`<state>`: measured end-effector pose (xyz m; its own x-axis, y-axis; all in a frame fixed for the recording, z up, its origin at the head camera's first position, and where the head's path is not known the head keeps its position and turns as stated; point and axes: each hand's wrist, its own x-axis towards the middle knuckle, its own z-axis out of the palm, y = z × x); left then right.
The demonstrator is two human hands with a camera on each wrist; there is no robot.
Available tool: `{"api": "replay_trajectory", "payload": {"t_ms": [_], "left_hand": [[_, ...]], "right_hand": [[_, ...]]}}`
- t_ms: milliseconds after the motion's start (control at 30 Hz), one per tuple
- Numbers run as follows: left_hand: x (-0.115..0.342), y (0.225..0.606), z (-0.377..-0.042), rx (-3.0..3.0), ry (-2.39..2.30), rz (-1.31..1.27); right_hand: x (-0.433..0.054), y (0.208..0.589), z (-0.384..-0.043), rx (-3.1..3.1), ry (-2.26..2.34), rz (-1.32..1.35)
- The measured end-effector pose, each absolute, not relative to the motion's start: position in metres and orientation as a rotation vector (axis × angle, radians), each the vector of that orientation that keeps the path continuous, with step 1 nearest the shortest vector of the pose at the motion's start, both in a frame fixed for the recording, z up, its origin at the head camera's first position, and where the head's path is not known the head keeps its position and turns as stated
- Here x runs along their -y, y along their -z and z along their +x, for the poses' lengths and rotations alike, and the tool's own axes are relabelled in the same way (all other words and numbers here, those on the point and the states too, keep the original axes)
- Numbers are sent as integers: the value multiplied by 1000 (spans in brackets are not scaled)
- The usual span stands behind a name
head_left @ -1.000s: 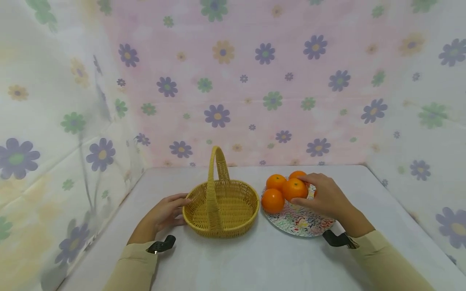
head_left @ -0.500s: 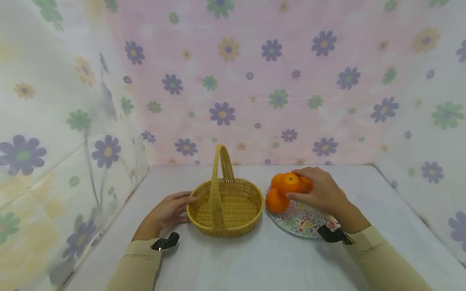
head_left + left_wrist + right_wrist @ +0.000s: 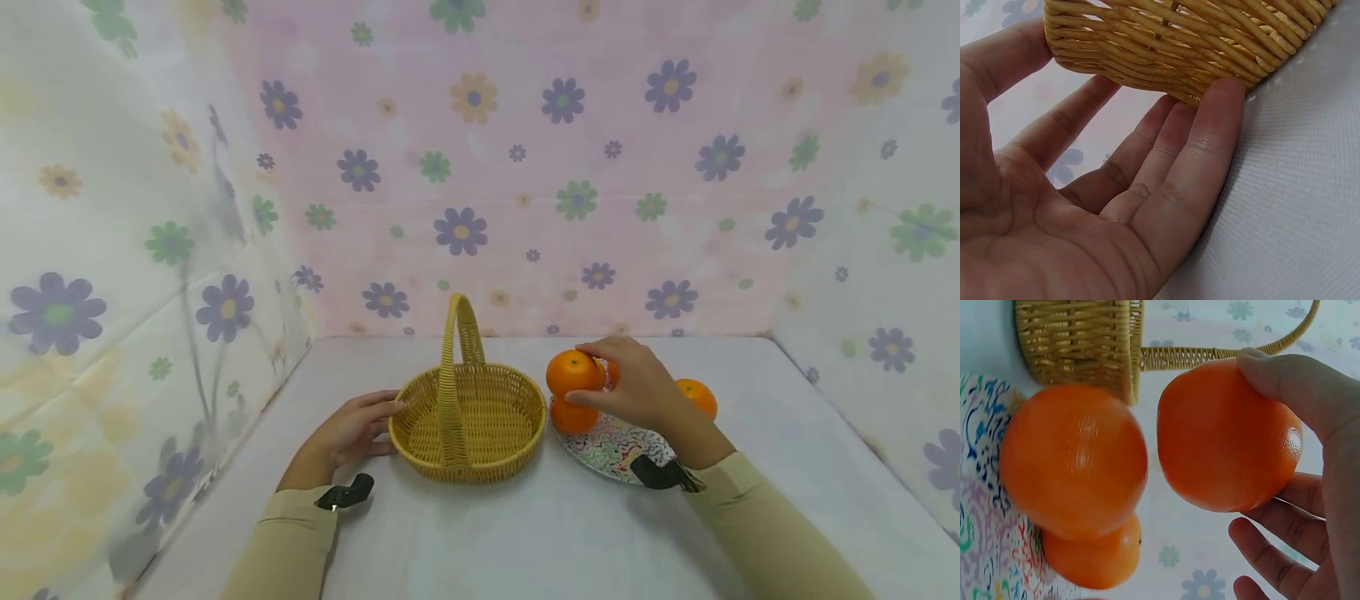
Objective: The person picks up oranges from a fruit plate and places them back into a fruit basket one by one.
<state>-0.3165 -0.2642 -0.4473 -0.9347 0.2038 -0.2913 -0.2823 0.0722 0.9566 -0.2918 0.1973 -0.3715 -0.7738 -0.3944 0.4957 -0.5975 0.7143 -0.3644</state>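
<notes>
My right hand (image 3: 633, 385) holds an orange (image 3: 572, 372) between thumb and fingers, above the left part of the patterned plate (image 3: 618, 450). In the right wrist view the held orange (image 3: 1229, 437) hangs apart from two others. Below it in the head view, another orange (image 3: 574, 419) sits at the plate's left side. My left hand (image 3: 348, 433) touches the left side of a yellow wicker basket (image 3: 468, 473) with a tall handle. The left wrist view shows its relaxed fingers (image 3: 1172, 181) against the basket's woven wall (image 3: 1147, 37), low by the table.
One more orange (image 3: 697, 397) shows beyond my right wrist, and another is partly hidden behind the fingers. Basket and plate stand side by side on a white-covered table (image 3: 480, 542). Flower-printed cloth (image 3: 525, 183) encloses the back and sides.
My right hand has lifted the orange off the pile and moved left with it, toward the basket. The left hand stays at the basket; the head view has shifted slightly.
</notes>
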Motion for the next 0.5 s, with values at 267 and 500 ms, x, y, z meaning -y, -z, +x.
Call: {"api": "replay_trajectory", "payload": {"t_ms": [267, 500], "left_hand": [[265, 447, -315, -2019, -1907, -105], [266, 448, -314, -2025, -1922, -80]], "right_hand": [[-168, 367, -292, 2607, -770, 787], [-140, 366, -295, 2607, -804, 880]]}}
